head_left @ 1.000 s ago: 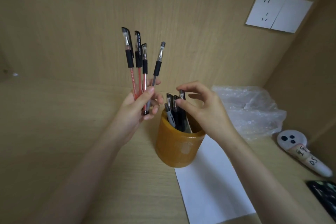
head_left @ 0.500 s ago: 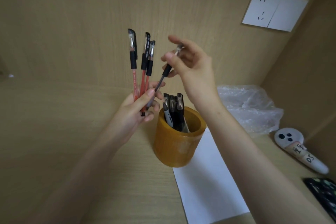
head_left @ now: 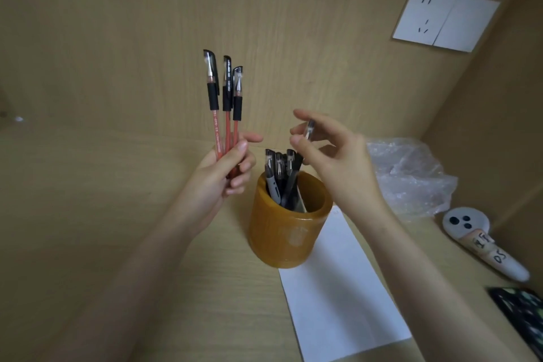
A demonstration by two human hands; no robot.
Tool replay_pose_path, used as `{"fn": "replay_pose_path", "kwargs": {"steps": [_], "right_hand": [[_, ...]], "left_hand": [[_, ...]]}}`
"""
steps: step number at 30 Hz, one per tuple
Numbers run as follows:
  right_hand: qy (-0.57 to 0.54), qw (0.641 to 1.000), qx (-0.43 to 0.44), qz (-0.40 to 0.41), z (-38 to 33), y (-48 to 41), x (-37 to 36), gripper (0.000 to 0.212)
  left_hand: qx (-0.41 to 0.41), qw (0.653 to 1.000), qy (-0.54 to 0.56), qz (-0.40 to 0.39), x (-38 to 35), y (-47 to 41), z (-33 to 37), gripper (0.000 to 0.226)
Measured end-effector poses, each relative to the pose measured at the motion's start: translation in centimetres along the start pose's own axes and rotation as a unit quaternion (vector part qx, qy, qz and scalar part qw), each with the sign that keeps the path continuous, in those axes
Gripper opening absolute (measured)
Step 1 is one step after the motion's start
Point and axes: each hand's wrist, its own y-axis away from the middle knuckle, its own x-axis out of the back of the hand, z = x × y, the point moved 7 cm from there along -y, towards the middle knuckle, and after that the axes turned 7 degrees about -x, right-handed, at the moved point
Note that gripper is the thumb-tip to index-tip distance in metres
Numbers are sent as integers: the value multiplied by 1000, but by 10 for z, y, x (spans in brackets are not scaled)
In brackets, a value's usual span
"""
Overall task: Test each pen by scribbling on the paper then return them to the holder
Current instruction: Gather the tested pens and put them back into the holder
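Note:
My left hand (head_left: pixel 223 176) grips three red pens (head_left: pixel 226 114) with black caps, held upright to the left of the holder. The amber round pen holder (head_left: pixel 282 238) stands on the wooden desk with several black pens (head_left: pixel 274 173) in it. My right hand (head_left: pixel 338 161) is just above the holder's right side and pinches the top end of a black pen (head_left: pixel 293 182), whose lower part reaches down inside the holder. A white sheet of paper (head_left: pixel 338 288) lies on the desk in front of and partly under the holder.
A crumpled clear plastic bag (head_left: pixel 411 173) lies right of the holder. A white handheld device (head_left: pixel 482 241) with handwritten labels rests at the far right, and a dark patterned object (head_left: pixel 520 314) lies at the lower right. Wooden walls enclose the desk; a white socket (head_left: pixel 443 17) is on the back wall.
My right hand rose from the holder, took the fourth pen out of my left hand, and carried it down into the holder. My left hand now holds three pens.

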Motion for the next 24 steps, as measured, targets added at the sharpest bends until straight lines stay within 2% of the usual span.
{"fn": "replay_pose_path", "kwargs": {"steps": [4,15,16,20,24], "right_hand": [[119,992,28,-34,13,10,-7,30],[212,973,25,-86,13,14,-16,34],[188,978,13,-84,11,13,-14,37],[-27,996,-67,-50,-4,3,0,65],[-74,990,-96,-67,-25,-11,-9,80]], "left_hand": [[2,1000,15,-7,-2,0,0,25],[15,999,7,-42,-10,2,-2,27],[15,999,3,-48,-11,2,-1,27],[15,997,-27,-65,-14,3,2,24],[51,991,-79,-92,-18,2,4,18]]}}
